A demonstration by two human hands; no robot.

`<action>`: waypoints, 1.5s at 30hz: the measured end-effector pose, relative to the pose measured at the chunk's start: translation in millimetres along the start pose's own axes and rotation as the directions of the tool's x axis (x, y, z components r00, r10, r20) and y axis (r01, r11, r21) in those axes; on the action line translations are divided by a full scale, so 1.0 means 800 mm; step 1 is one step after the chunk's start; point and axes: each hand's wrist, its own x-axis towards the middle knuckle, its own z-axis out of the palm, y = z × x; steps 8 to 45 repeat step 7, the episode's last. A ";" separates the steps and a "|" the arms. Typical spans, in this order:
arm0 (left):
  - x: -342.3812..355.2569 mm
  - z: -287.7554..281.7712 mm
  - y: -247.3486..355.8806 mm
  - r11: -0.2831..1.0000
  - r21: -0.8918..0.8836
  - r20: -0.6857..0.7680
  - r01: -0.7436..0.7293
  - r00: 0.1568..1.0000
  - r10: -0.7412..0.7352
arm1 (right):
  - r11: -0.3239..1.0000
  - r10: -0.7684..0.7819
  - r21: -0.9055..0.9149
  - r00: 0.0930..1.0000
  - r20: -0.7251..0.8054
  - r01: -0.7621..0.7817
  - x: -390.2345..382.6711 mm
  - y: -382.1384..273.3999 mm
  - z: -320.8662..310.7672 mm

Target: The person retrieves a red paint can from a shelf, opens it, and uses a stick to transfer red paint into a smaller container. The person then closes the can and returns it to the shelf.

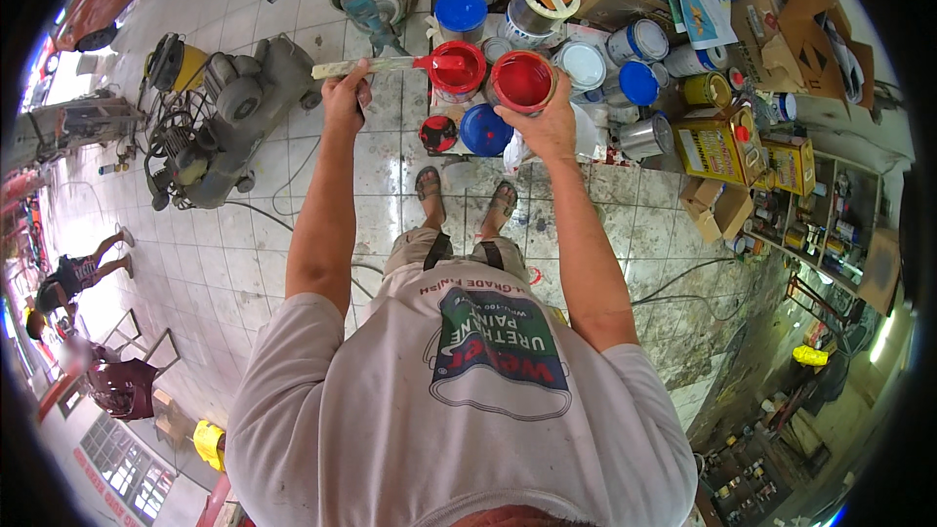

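My left hand grips a flat paint stirring stick, held level with its far end coated in red paint. That red end lies over an open can of red paint on the bench. In my right hand is a round container of red paint, tilted so its inside shows, right beside the open can. Just below the cans are a blue lid and a red-smeared lid. A whitish cloth or paper shows behind my right wrist, partly hidden.
Several paint cans crowd the bench, among them a blue-lidded can and a white-topped can. Yellow tins and cardboard boxes stand to the right. An air compressor sits on the tiled floor at left, with a hose trailing. Two people are far left.
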 end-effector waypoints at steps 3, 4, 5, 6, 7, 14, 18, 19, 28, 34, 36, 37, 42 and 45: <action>-0.003 -0.008 0.001 1.000 0.003 0.011 -0.016 1.000 0.016 | 1.000 0.000 -0.008 1.000 0.002 0.000 0.000 0.000 0.000; -0.004 -0.009 0.002 1.000 0.008 0.015 -0.018 1.000 0.018 | 1.000 0.007 -0.010 1.000 0.003 -0.007 0.000 0.001 0.000; -0.005 -0.009 0.003 1.000 0.013 0.019 -0.021 1.000 0.021 | 1.000 0.013 -0.008 1.000 0.005 -0.013 0.000 0.001 0.000; -0.005 -0.011 0.003 1.000 0.018 0.023 -0.025 0.999 0.024 | 1.000 0.018 -0.005 1.000 0.009 -0.018 0.000 0.001 0.000; -0.004 -0.012 0.002 0.999 0.030 0.038 -0.043 0.998 0.042 | 1.000 0.023 -0.003 1.000 0.012 -0.023 0.000 0.001 0.000; -0.004 -0.012 0.002 0.999 0.030 0.038 -0.043 0.998 0.042 | 1.000 0.023 -0.003 1.000 0.012 -0.023 0.000 0.001 0.000; -0.004 -0.012 0.002 0.999 0.030 0.038 -0.043 0.998 0.042 | 1.000 0.023 -0.003 1.000 0.012 -0.023 0.000 0.001 0.000; -0.004 -0.012 0.002 0.999 0.030 0.038 -0.043 0.998 0.042 | 1.000 0.023 -0.003 1.000 0.012 -0.023 0.000 0.001 0.000; -0.004 -0.012 0.002 0.999 0.030 0.038 -0.043 0.998 0.042 | 1.000 0.023 -0.003 1.000 0.012 -0.023 0.000 0.001 0.000; -0.004 -0.012 0.002 0.999 0.030 0.038 -0.043 0.998 0.042 | 1.000 0.023 -0.003 1.000 0.012 -0.023 0.000 0.001 0.000; -0.004 -0.012 0.002 0.999 0.030 0.038 -0.043 0.998 0.042 | 1.000 0.023 -0.003 1.000 0.012 -0.023 0.000 0.001 0.000; -0.004 -0.012 0.002 0.999 0.030 0.038 -0.043 0.998 0.042 | 1.000 0.023 -0.003 1.000 0.012 -0.023 0.000 0.001 0.000; -0.004 -0.012 0.002 0.999 0.030 0.038 -0.043 0.998 0.042 | 1.000 0.023 -0.003 1.000 0.012 -0.023 0.000 0.001 0.000; -0.004 -0.012 0.002 0.999 0.030 0.038 -0.043 0.998 0.042 | 1.000 0.023 -0.003 1.000 0.012 -0.023 0.000 0.001 0.000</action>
